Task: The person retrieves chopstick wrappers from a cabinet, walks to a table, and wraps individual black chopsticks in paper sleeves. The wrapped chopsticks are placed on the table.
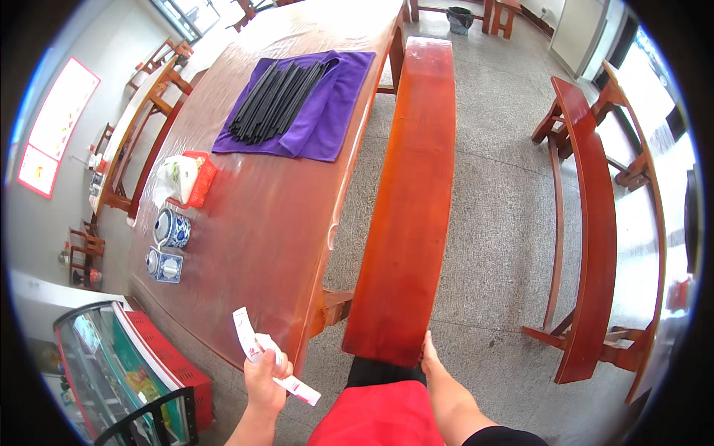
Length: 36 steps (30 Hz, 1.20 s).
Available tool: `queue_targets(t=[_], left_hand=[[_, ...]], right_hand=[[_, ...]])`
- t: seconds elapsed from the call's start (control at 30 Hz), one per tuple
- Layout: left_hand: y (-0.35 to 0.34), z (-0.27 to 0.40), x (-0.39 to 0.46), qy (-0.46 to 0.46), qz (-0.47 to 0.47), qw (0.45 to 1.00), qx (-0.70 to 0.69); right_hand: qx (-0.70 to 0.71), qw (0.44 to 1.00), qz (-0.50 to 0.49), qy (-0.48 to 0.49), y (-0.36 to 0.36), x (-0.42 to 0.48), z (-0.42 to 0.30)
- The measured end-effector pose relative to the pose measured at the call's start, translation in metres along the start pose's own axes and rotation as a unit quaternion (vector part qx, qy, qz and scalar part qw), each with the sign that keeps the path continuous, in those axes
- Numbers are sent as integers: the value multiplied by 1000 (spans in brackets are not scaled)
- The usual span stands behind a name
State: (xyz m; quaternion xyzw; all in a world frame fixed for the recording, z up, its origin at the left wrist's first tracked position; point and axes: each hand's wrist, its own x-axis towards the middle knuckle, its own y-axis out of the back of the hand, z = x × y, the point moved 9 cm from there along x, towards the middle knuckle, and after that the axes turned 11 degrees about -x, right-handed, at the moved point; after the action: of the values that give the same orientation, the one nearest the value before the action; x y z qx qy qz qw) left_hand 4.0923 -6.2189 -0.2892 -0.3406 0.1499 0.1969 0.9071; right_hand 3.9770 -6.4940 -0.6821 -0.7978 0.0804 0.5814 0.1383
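My left hand (pixel 264 372) is closed around white paper strips (pixel 244 330) with red print, their ends sticking out above and below the fist. It is above the near corner of a long brown wooden table (pixel 245 240). Down at the near right corner of a reddish wooden bench (pixel 410 195), my right hand (pixel 428 354) grips the bench's edge. Part of its fingers is hidden by the wood. Farther along the table, many black chopsticks (pixel 276 103) lie side by side on a purple cloth (pixel 318 139).
Toward the table's left edge are a red plastic basket (pixel 204 181) with tissues, a blue-and-white lidded jar (pixel 178 229) and a small square container (pixel 169 267). A glass display cooler (pixel 128 373) stands at lower left. Another bench (pixel 594 223) is on the right. A bin (pixel 459 21) sits far back.
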Motion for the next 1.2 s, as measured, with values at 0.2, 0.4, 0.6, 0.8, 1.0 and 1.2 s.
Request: queue_targets(t=[0.2, 0.4, 0.6, 0.8, 1.0, 1.2], left_hand=[[6, 21, 28, 18, -18, 1000, -11], [25, 45, 58, 25, -18, 999, -19], [19, 62, 69, 21, -15, 997, -79], [10, 95, 75, -28, 9, 993, -115], [-7, 102, 99, -95, 69, 986, -122], [-54, 93, 177, -152, 126, 977, -85]], right_hand=[[-35, 994, 89, 52, 109, 10, -5], [-134, 973, 186, 30, 170, -20, -34], [-398, 840, 311, 199, 149, -43, -152], [-426, 689, 230, 539, -63, -177, -409], [-498, 555, 82, 661, -289, -237, -581], [-682, 331, 81, 648, -397, -184, -703]])
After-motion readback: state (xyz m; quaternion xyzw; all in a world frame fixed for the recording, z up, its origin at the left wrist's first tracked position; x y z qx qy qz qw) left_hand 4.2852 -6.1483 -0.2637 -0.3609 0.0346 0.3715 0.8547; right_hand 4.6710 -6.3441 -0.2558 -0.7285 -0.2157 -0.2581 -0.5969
